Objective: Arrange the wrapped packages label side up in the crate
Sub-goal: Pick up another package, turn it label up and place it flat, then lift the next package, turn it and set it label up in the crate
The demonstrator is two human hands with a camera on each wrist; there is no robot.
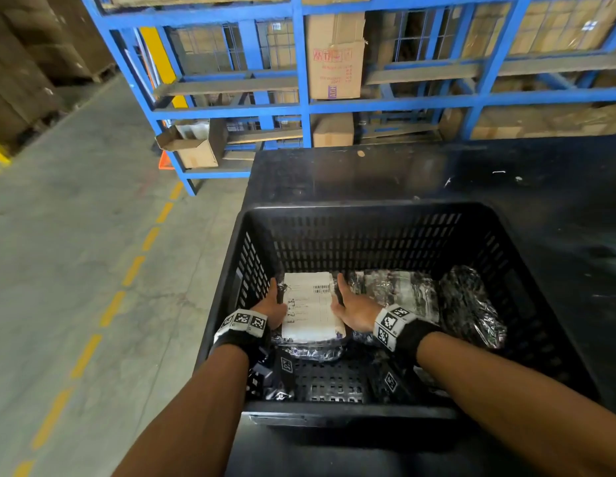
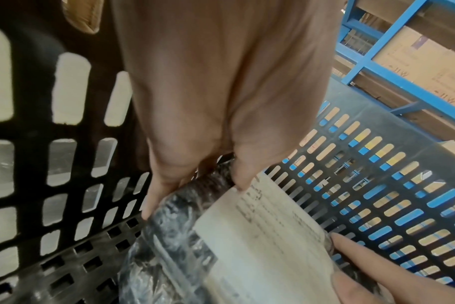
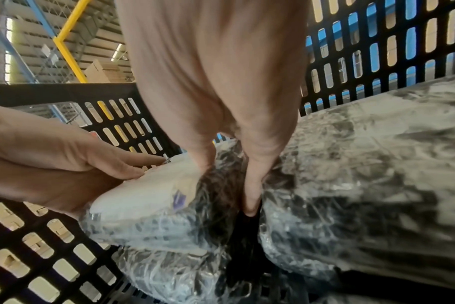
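Observation:
A black slotted crate [image 1: 351,208] stands on a dark table. At its back left lies a plastic-wrapped package [image 1: 310,304] with its white label facing up. My left hand [image 1: 274,301] grips its left edge, thumb on the label and fingers down the side [image 2: 195,199]. My right hand [image 1: 348,304] holds the right edge, with fingers wedged into the gap [image 3: 226,187] beside a second wrapped package [image 1: 396,290]. A third, dark wrapped package [image 1: 471,304] leans in the right end of the crate.
The crate's near floor [image 1: 327,380] is bare perforated plastic. Blue steel shelving [image 1: 299,105] with cardboard boxes stands behind the table [image 1: 506,173]. Concrete floor with a dashed yellow line [image 1: 134,266] runs along the left.

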